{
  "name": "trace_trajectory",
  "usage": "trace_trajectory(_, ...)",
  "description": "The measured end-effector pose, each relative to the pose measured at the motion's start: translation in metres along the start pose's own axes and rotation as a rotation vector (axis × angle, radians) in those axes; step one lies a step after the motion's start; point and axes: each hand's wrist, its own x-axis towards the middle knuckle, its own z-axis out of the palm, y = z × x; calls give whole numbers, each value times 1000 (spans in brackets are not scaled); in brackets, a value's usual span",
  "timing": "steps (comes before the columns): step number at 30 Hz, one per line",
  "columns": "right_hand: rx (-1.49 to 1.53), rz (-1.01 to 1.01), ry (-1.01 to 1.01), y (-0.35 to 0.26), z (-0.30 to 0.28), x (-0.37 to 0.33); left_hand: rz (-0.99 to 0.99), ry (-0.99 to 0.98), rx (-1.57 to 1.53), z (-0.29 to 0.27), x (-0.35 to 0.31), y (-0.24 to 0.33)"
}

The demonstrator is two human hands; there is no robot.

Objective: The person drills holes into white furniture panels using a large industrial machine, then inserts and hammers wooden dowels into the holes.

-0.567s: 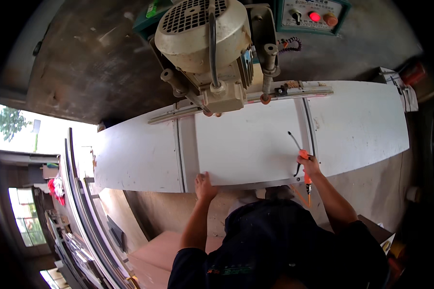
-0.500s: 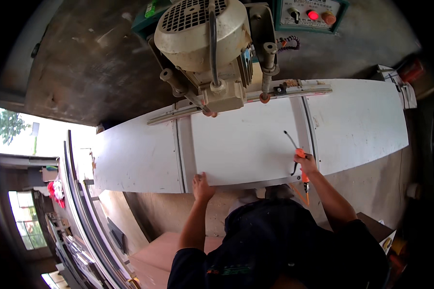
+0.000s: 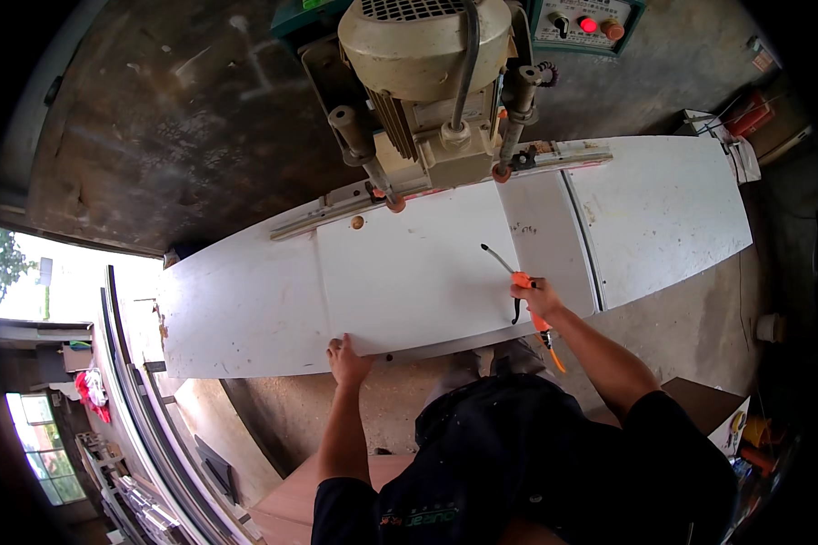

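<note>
Here, the right hand (image 3: 543,297) grips an orange air gun (image 3: 521,279); the left hand (image 3: 347,362) touches a white board (image 3: 413,268) on the desk (image 3: 223,318), grip hard to tell; the board looks stiff, easiest by its edges

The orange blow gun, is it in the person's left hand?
No, the right hand grips the orange blow gun, while the left hand is at the near edge of the white panel.
</note>
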Motion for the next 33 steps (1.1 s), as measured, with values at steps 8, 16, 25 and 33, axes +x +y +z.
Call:
trace_trajectory(8, 63, -82, 38, 6, 10, 5, 20, -11, 6, -4, 7, -9)
trace_trajectory(16, 31, 22, 49, 4, 1, 5, 7, -42, -22, -4, 3, 0)
trace_trajectory(25, 44, 13, 65, 2, 2, 2, -42, -39, -102, -3, 0, 0)
trace_trajectory(33, 20, -10, 29, -3, 6, 0, -42, -21, -89, 4, 1, -9)
